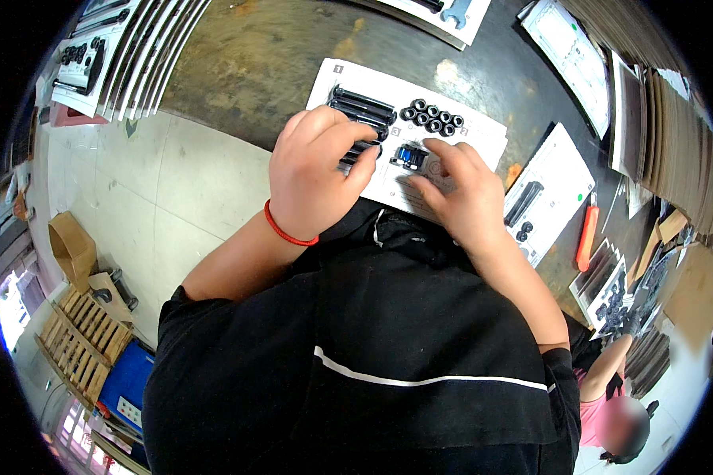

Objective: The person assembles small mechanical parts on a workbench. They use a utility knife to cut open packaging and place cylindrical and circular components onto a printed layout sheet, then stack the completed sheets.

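Black rods (362, 107) lie on the white sheet's (356, 76) left; we judge them stiff, weighty and slick, best held mid-length. We cannot tell whether our left grip (317, 165) clamps one; our right grip (471, 194) is spread beside the blue-and-black part (408, 157).

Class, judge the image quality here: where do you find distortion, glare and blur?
Head view: the stacked cards at upper left curve near the rim; head view: a patch at far left burns out white, and the black tubes carry pale glints; head view: the co-worker's head is blurred.
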Demonstrator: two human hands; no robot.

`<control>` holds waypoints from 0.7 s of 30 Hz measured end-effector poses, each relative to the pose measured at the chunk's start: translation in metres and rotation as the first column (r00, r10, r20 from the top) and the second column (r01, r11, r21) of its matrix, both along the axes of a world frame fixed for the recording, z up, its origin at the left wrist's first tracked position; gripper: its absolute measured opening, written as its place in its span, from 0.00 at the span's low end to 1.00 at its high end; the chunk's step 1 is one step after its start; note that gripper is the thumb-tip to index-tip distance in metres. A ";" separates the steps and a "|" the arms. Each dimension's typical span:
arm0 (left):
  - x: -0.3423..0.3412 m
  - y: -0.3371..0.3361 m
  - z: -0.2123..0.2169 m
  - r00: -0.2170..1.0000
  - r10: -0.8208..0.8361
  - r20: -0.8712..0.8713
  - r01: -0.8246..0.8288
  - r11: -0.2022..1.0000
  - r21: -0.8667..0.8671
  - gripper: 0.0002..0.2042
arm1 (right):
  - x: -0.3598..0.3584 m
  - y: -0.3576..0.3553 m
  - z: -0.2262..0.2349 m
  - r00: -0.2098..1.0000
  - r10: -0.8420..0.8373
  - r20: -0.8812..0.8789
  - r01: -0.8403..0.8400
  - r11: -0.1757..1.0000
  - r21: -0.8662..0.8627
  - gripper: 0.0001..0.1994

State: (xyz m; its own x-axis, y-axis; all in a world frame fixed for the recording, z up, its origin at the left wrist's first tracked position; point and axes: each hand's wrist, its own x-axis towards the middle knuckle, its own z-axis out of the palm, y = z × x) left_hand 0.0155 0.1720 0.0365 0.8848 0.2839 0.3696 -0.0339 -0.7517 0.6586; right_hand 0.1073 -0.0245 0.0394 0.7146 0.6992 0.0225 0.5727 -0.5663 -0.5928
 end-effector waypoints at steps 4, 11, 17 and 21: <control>0.003 0.000 -0.001 1.000 -0.020 -0.018 0.020 1.000 -0.007 0.10 | -0.003 0.005 -0.011 0.999 -0.035 0.037 0.035 0.999 -0.019 0.15; 0.000 0.000 -0.008 0.999 -0.021 -0.032 0.021 1.000 -0.009 0.10 | -0.003 0.006 -0.011 0.996 -0.032 0.081 0.033 0.999 -0.010 0.14; 0.000 -0.005 -0.004 0.999 -0.013 -0.041 0.013 1.000 0.005 0.10 | -0.001 -0.016 0.001 0.991 -0.109 0.073 0.107 0.994 0.034 0.20; -0.005 -0.007 0.002 0.998 -0.058 -0.001 0.057 0.995 0.075 0.10 | 0.021 -0.105 0.001 0.895 -0.419 0.150 0.404 0.907 0.122 0.17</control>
